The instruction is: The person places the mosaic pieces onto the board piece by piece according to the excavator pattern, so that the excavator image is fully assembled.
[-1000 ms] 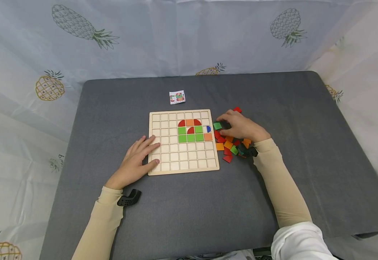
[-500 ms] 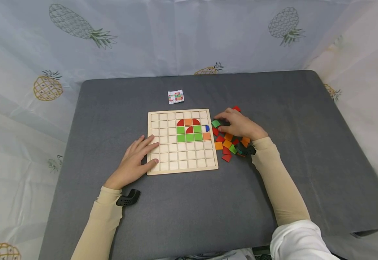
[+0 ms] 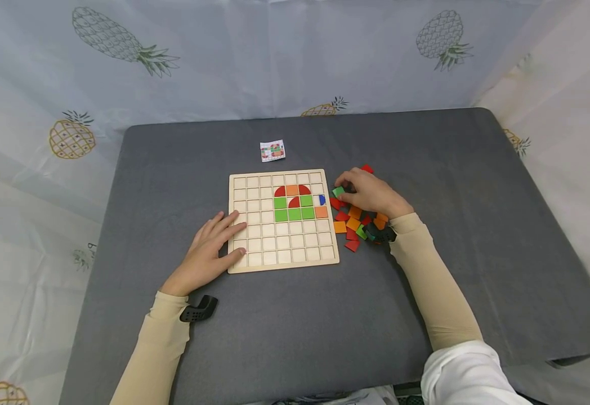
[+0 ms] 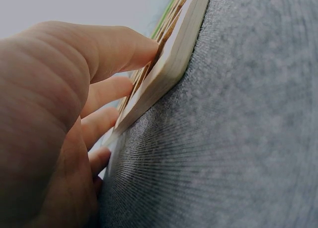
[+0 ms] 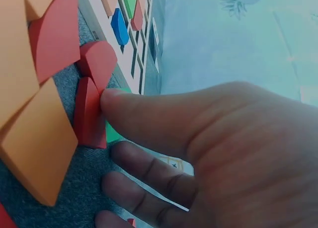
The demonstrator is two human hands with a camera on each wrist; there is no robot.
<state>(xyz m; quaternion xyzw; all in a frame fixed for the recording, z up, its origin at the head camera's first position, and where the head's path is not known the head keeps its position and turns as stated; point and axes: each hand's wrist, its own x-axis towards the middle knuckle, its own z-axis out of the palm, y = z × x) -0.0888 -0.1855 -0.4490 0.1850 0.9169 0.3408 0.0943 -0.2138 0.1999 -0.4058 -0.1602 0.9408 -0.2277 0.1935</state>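
My left hand (image 3: 206, 253) lies with spread, nearly straight fingers on the left edge of a wooden grid board (image 3: 264, 243). In the left wrist view the thumb (image 4: 126, 49) touches the board's rim (image 4: 174, 64). Beyond the board's right edge, my right hand (image 3: 373, 192) pinches a green square tile (image 3: 338, 192) between thumb and fingers. In the right wrist view that green tile (image 5: 112, 132) is mostly hidden behind the thumb. Red rounded pieces (image 5: 92, 114) lie close to the thumb tip. Green, red, orange and blue pieces sit in the board's upper right cells.
A loose pile of red, orange and green pieces (image 3: 353, 223) lies right of the board, partly under the right wrist. A small printed pattern card (image 3: 272, 151) rests behind the board. The grey table (image 3: 285, 326) is backed by a pineapple-print curtain (image 3: 224, 62).
My right thumb and fingers have come together on the green tile, which has turned and shifted slightly. The left hand keeps its place on the board. The head view has drifted a little.
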